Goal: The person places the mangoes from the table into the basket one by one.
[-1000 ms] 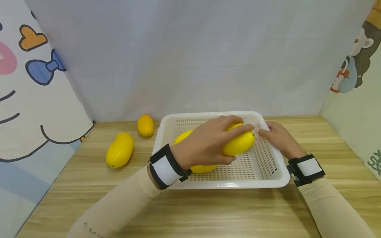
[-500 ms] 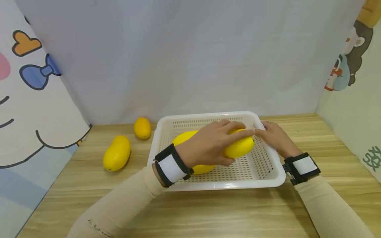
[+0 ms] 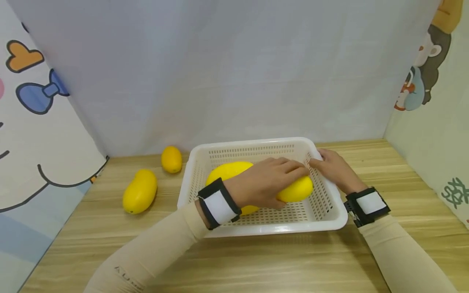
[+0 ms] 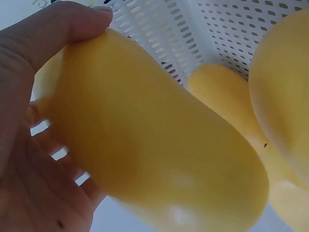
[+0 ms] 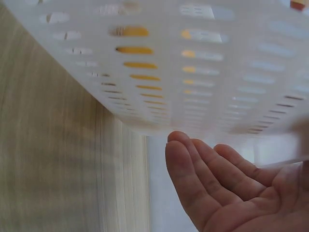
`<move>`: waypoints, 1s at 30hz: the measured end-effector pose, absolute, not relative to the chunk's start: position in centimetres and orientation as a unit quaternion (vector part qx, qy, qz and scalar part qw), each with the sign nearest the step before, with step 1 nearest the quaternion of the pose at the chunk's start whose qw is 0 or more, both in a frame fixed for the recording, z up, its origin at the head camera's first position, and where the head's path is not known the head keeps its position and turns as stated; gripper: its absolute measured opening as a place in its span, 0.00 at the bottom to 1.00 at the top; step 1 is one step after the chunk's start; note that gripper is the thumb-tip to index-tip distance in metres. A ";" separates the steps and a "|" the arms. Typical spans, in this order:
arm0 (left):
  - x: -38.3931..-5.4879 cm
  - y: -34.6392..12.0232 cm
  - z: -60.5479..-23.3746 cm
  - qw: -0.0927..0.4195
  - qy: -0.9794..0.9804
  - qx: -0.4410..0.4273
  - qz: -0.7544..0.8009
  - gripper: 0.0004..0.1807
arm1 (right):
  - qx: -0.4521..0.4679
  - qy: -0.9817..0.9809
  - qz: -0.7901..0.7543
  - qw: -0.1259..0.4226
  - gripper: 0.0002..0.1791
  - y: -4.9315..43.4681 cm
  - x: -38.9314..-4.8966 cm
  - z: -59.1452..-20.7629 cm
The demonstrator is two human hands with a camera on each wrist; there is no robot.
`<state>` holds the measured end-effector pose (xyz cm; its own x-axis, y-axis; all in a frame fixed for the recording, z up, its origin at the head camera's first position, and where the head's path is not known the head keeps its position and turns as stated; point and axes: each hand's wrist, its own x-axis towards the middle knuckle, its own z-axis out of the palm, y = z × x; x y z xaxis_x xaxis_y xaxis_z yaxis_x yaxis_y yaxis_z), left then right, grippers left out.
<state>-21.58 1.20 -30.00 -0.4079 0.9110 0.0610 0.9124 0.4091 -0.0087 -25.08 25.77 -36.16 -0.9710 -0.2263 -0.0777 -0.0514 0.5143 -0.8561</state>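
A screened-off work area — pale backdrop (image 3: 227, 73), cartoon-printed side panels (image 3: 44, 138), wood-grain table (image 3: 271, 260).

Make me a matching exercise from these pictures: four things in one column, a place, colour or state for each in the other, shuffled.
1. left hand
2. right hand
3. basket
4. smaller loose fruit

A. white, with many small holes
B. on the table, near the backdrop
C. gripping a yellow fruit
D. at the rim, on the right side

Pairs: 1-C, 2-D, 3-A, 4-B
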 end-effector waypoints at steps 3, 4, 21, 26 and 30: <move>-21.6 1.5 -30.4 0.013 -0.838 -0.546 -0.012 0.49 | -0.080 0.867 -0.483 0.089 0.26 25.7 -25.1 -36.1; -21.7 1.6 -30.5 0.009 -0.838 -0.546 -0.009 0.48 | -0.081 0.867 -0.483 0.088 0.26 25.7 -25.1 -36.1; -22.0 2.4 -31.7 -0.005 -0.825 -0.564 0.041 0.46 | -0.083 0.872 -0.476 0.079 0.26 25.3 -25.0 -35.9; -22.1 3.1 -31.9 -0.025 -0.825 -0.562 0.062 0.47 | -0.088 0.872 -0.475 0.075 0.26 25.5 -25.0 -35.9; -22.1 3.6 -32.2 -0.029 -0.819 -0.568 0.077 0.48 | -0.086 0.872 -0.475 0.075 0.25 25.6 -25.1 -36.0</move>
